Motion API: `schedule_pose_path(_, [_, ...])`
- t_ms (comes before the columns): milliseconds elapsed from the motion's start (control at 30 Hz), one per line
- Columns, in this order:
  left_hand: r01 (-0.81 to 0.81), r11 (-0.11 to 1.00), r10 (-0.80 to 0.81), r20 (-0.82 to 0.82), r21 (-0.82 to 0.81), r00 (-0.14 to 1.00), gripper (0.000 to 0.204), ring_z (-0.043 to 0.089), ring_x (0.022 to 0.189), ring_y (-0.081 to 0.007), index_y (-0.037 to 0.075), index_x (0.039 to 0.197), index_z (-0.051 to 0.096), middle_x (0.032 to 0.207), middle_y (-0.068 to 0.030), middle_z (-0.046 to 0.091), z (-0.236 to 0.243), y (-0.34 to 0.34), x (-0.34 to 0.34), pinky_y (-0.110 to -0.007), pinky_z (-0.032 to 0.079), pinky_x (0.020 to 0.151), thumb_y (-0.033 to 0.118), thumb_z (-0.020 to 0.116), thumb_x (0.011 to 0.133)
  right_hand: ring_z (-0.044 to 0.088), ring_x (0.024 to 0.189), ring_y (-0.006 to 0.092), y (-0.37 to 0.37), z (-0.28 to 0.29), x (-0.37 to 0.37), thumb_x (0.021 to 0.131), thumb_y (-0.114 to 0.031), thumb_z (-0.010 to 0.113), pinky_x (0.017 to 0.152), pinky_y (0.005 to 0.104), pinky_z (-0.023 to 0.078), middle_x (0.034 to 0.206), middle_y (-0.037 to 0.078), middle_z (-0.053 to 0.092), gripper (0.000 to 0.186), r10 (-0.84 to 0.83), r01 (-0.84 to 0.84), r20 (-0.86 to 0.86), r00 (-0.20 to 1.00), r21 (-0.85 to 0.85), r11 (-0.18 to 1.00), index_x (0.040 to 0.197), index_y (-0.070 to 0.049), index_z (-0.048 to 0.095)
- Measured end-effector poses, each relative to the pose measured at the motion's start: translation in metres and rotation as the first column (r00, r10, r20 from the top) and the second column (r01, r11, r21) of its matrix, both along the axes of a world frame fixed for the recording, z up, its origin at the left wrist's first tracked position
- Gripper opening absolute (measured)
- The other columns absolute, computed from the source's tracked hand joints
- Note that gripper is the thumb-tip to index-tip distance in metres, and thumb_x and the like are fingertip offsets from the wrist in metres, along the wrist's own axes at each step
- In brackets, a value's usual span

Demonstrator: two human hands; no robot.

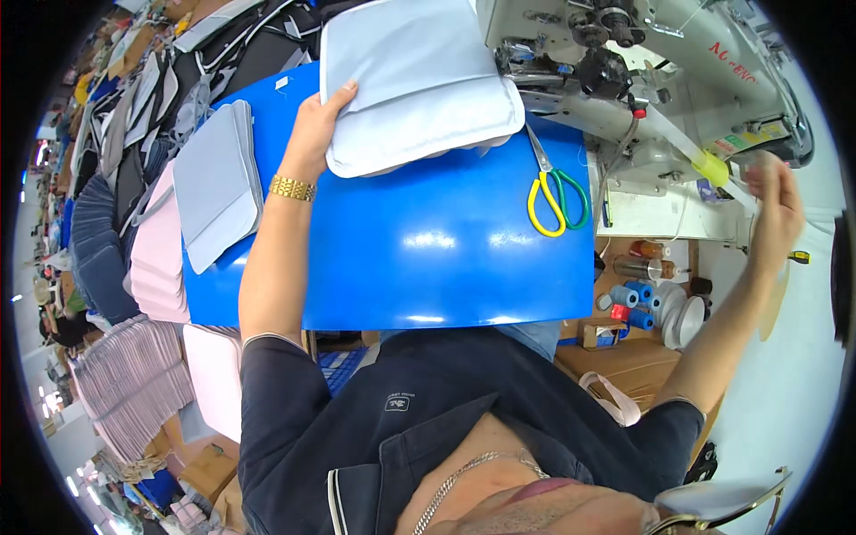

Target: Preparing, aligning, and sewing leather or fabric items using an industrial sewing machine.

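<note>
My left hand (321, 123) grips the left edge of a light grey padded fabric piece (419, 85), which is raised at the top middle beside the sewing machine head (602, 76). My right hand (774, 201) is raised at the far right, fingers loosely bent and apart, beside a yellow sleeve (711, 168) on a pale rod of the machine. I see nothing held in it. Yellow-and-green scissors (557, 201) lie on the blue work surface (437, 267), their blade tips close to the padded piece's lower right corner.
Stacks of grey (214, 183) and pink pieces (153, 259) lie at left, with dark piled pieces (94, 250) beyond. More pink pieces (134, 383) are stacked lower left. Thread spools (638, 316) stand on a shelf below the machine, near a cardboard box (596, 334).
</note>
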State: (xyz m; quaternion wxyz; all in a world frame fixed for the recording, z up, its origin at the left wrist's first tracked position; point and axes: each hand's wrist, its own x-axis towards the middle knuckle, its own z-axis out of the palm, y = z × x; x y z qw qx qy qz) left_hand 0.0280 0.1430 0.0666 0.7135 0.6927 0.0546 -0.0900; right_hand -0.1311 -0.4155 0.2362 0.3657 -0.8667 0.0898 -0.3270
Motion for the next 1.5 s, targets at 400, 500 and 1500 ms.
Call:
schedule_pose_path(400, [-0.273,0.792,-0.343,0.768,0.546,0.54,0.064,0.052,0.137,-0.0395,0.004,0.143,0.059,0.148,-0.0176,0.058,-0.003,-0.092,-0.08,-0.048,0.038,0.118,0.031,0.082,0.089,0.067,0.103,0.0176,-0.275,0.031,0.079,0.105,-0.037,0.063,0.092,0.0303,0.054,0.116,0.011,0.07,0.046,-0.3,0.275,0.195,0.934,0.144,0.951,0.126,0.003,0.07])
schedule_pose_path(500, [-0.296,0.776,-0.376,0.786,0.556,0.492,0.069,0.055,0.131,-0.0379,0.005,0.145,0.057,0.149,-0.0157,0.057,0.013,-0.127,-0.075,-0.047,0.041,0.113,0.027,0.082,0.085,0.068,0.101,0.019,-0.291,0.014,0.077,0.105,-0.039,0.062,0.087,0.0315,0.059,0.115,0.012,0.069,0.048,-0.253,0.178,0.278,0.927,0.27,0.946,0.125,0.004,0.069])
schedule_pose_path(1500, [0.113,0.746,-0.547,0.508,0.656,0.665,0.061,0.061,0.114,-0.0345,-0.001,0.138,0.058,0.137,-0.0181,0.064,-0.019,-0.081,-0.205,-0.044,0.05,0.099,0.001,0.069,0.078,0.067,0.118,0.0243,0.143,-0.133,-0.013,0.104,-0.038,0.064,0.097,0.0386,0.055,0.133,0.017,0.068,0.058,0.669,-0.352,-0.223,0.709,0.71,0.61,0.143,0.003,0.056])
